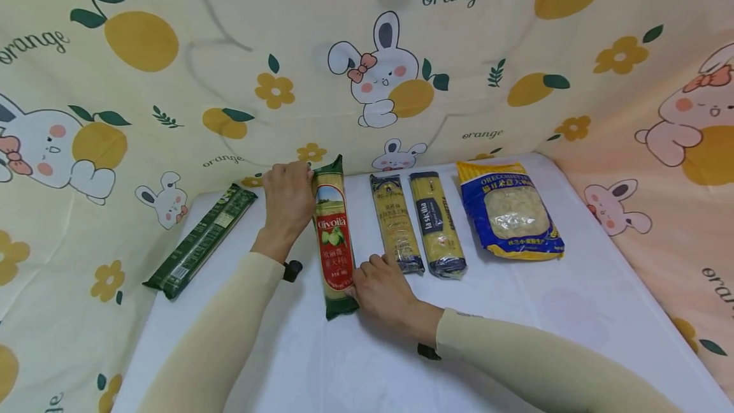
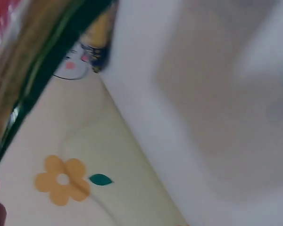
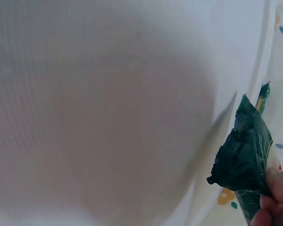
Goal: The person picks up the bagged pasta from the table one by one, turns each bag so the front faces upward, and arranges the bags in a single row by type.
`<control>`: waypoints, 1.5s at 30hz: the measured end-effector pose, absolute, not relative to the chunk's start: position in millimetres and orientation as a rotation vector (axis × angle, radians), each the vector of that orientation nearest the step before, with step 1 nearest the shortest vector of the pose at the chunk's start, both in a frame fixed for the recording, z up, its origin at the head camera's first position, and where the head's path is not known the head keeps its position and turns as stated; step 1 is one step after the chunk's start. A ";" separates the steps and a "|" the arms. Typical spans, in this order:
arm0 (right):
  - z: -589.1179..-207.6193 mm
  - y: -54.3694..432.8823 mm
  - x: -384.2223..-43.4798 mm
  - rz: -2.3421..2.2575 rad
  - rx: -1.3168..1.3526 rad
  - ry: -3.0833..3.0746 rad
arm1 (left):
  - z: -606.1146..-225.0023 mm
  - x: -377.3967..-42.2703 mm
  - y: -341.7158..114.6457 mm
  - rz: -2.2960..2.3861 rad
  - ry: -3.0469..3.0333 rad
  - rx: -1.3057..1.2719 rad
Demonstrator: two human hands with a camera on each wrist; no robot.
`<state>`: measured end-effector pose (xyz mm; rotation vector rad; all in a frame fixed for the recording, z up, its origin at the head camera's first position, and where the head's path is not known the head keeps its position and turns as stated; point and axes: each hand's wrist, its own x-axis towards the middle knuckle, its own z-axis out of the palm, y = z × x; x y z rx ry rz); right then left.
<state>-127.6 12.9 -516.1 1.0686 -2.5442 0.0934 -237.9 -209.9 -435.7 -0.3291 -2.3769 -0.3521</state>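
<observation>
A long Olivoilà pasta packet (image 1: pixel 334 241) with a red label and green ends is held over the white table, roughly lengthwise to me. My left hand (image 1: pixel 289 199) grips its upper left edge, fingers folded over the side. At the lower right edge my right hand (image 1: pixel 381 289) pinches the wrapper near the bottom end. The right wrist view shows the crimped green end (image 3: pixel 243 150) of the packet between thumb and fingers (image 3: pixel 280 188). Part of the packet's side (image 2: pixel 37 52) fills the upper left of the left wrist view.
On the left a dark green packet (image 1: pixel 201 241) lies slanted on the white table (image 1: pixel 516 336). Right of my hands lie two yellow pasta packets, one gold-labelled (image 1: pixel 397 222), one dark-labelled (image 1: pixel 438 225), then a blue-and-yellow orecchiette bag (image 1: pixel 510 209). A printed cloth (image 1: pixel 229 50) hangs behind.
</observation>
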 end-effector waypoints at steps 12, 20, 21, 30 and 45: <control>-518.2 20.9 -122.7 0.152 1.040 -2.695 | -462.5 -257.6 -232.8 0.059 -2.544 -0.495; -519.6 19.3 -123.9 0.142 1.020 -2.705 | -465.8 -263.4 -234.1 0.209 -2.632 -0.524; -519.9 18.9 -124.1 0.141 1.016 -2.705 | -465.9 -264.5 -232.9 0.213 -2.644 -0.523; -523.0 17.7 -124.6 0.129 0.977 -2.706 | -469.0 -270.6 -219.4 0.099 -2.710 -0.505; -522.4 31.9 -128.7 -0.084 0.992 -2.727 | -490.7 -219.3 -202.3 -0.004 -3.067 -0.612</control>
